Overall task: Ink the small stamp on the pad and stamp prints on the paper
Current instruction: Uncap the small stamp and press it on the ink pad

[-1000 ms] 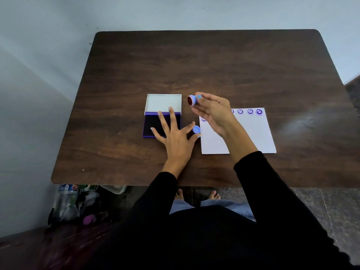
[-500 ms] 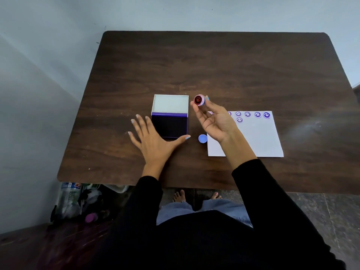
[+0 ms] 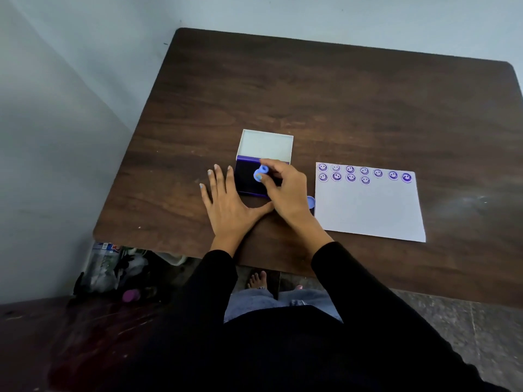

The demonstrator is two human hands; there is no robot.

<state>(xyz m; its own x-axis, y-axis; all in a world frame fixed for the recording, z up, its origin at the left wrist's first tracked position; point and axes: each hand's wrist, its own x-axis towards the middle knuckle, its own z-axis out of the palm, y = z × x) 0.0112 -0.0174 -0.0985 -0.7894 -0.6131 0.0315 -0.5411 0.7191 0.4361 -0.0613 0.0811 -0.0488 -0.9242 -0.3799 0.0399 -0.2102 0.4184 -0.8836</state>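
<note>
My right hand point(image 3: 285, 190) grips the small blue stamp point(image 3: 260, 174) and holds it face down on the dark ink pad point(image 3: 246, 179), whose white lid point(image 3: 265, 145) stands open behind it. My left hand point(image 3: 226, 199) lies flat on the table, fingers spread, touching the pad's left and front sides. The white paper point(image 3: 368, 205) lies to the right, with two rows of purple smiley prints along its top edge. The stamp's blue cap point(image 3: 310, 201) rests by the paper's left edge, partly hidden behind my right hand.
The dark wooden table point(image 3: 325, 103) stands in a corner against grey walls. Below its left front edge, bottles and bags point(image 3: 110, 267) sit on the floor. My feet show under the table's front edge.
My right hand has brought the stamp down from the air onto the ink pad. My left hand stayed flat beside the pad. The camera has swung left.
</note>
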